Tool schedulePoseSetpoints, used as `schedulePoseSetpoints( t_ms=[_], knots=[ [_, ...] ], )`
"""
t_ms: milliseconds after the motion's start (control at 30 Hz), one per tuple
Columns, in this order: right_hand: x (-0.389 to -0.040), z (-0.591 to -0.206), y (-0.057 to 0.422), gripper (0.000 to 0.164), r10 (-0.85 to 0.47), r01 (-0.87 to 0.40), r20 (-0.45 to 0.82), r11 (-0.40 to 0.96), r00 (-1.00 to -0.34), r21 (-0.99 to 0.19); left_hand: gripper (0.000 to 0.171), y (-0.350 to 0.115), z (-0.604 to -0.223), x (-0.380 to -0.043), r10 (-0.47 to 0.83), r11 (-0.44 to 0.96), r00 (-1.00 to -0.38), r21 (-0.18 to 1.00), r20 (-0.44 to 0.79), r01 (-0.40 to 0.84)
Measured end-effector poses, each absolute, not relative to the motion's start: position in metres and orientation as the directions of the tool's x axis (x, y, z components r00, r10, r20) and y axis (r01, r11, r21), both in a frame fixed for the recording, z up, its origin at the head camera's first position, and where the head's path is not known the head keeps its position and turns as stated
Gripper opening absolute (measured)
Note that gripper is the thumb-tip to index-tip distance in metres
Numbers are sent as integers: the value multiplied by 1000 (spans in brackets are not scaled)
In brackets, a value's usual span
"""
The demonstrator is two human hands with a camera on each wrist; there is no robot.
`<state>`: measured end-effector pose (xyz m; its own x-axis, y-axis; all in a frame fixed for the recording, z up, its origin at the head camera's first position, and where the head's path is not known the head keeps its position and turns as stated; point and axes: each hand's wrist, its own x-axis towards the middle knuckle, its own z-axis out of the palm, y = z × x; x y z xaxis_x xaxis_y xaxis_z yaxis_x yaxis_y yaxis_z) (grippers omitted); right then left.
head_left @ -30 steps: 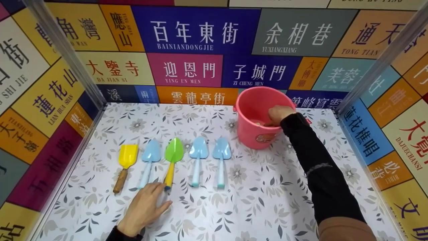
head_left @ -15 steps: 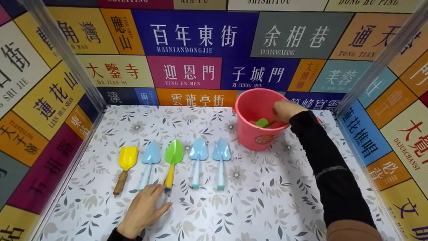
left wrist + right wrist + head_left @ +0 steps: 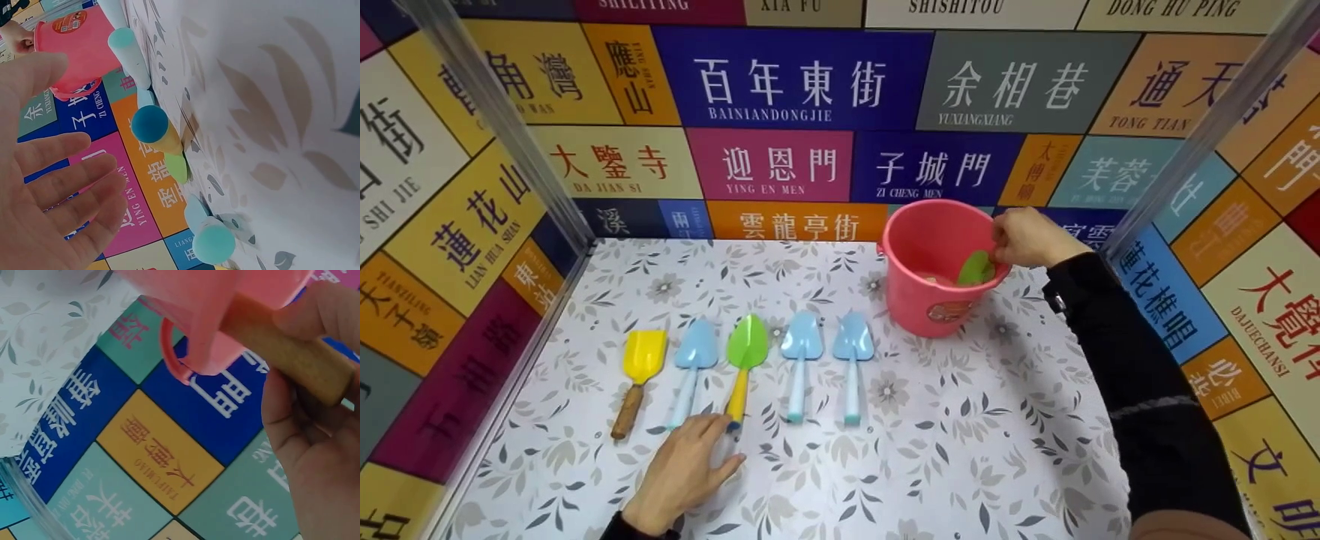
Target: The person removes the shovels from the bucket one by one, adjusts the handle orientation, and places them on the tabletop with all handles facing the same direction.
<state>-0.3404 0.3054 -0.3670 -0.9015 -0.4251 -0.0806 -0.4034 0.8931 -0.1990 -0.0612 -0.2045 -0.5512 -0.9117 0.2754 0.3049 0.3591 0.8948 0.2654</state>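
Note:
At the right rim of a pink bucket (image 3: 930, 300), my right hand (image 3: 1033, 238) grips a trowel with a green blade (image 3: 975, 268), which shows inside the bucket. The right wrist view shows its wooden handle (image 3: 295, 351) between thumb and fingers. My left hand (image 3: 682, 469) is near the handle ends of a light-blue trowel (image 3: 696, 346) and a green trowel with a yellow handle (image 3: 747, 345). In the left wrist view its fingers (image 3: 73, 180) are loosely extended and hold nothing.
In the same row lie a yellow shovel (image 3: 645, 356) with a wooden handle and two more light-blue trowels, one (image 3: 802, 337) left of the other (image 3: 853, 337). Printed sign panels (image 3: 802, 79) wall the flowered tabletop (image 3: 960, 465) at the back and both sides.
My right hand has risen out of the bucket and moved right to its rim, bringing the green trowel blade up into view. My left hand has stayed in place.

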Motion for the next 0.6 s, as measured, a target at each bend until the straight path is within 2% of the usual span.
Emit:
schedulePoseSetpoints(
  t_ms=[200,400,600],
  knots=[
    [-318,-361,308,15,-441,-438,34,875,-897,-206,52,-204,-549,-61,270,896,-926,283,263,341],
    [-296,-353,314,20,-434,-451,123,867,-892,-211,52,-203,-548,-60,269,896,-926,283,265,342],
    [-274,-345,319,16,-426,-470,214,847,-879,-249,53,-202,-548,-60,271,894,-926,287,265,344]
  ],
)
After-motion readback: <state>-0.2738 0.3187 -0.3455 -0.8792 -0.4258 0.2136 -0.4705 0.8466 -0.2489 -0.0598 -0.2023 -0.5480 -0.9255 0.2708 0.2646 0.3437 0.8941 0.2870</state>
